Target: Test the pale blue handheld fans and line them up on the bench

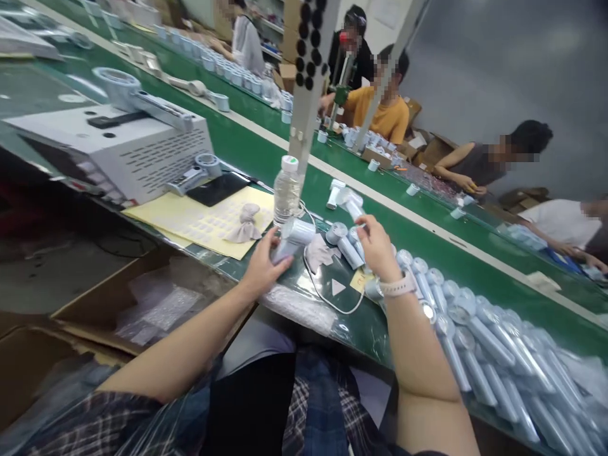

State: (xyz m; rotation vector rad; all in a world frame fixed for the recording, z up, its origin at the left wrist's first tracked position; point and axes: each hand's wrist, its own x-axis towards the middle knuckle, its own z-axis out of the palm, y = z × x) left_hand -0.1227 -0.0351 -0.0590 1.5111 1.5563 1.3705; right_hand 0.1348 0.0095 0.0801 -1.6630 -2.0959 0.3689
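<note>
My left hand [264, 263] is wrapped round the handle of a pale blue, hair-dryer-shaped housing [298, 233], its round head tilted up to the right. My right hand [379, 246], with a pale watch strap at the wrist, has its fingers closed at the handle end of a second such housing [350, 201] over the green belt. Between the hands lie a crumpled grey cloth [321, 253], a thin white cable [312, 278] and a few more housings [349, 250]. A clear bottle with a white cap [286, 193] stands just beyond my left hand.
Many housings [494, 342] are stacked in rows at right. Left are a white vented box [161, 152], a black phone [219, 189] and a yellow sheet [199, 221]. A green conveyor [256, 145] and a metal post [304, 95] stand beyond. Several people work across it.
</note>
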